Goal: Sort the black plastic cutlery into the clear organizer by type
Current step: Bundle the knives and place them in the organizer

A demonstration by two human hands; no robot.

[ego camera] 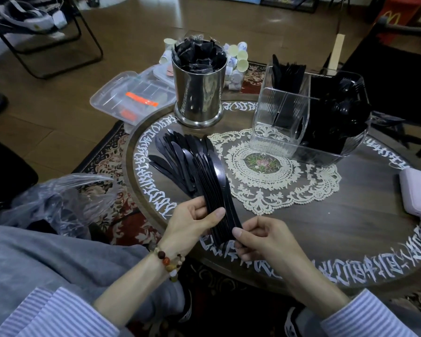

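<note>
Both hands are working at the near edge of the round wooden table. The left hand is grasping a stacked bundle of black plastic knives by the handle end, thumb lying across the top of the stack and fingers curling beneath it. The right hand is pinching the same bundle lower down, at its near right edge (thumb on top, remaining fingers curled below). The bundle is tilting away from the person, blades pointing far and slightly left.

Just left of the bundle, a fan of loose knives is lying flat on the table. At the far right, the clear organizer is standing on the table; its far-left compartment is holding upright black cutlery, and the near-left compartment is showing little content. Its right side is packed with a dark mass of cutlery whose types cannot be distinguished.

A lace doily is lying between the hands and the organizer. A metal canister filled with black packets is standing at the far left of the table. A crumpled plastic bag is resting at the near left, off the table.
</note>
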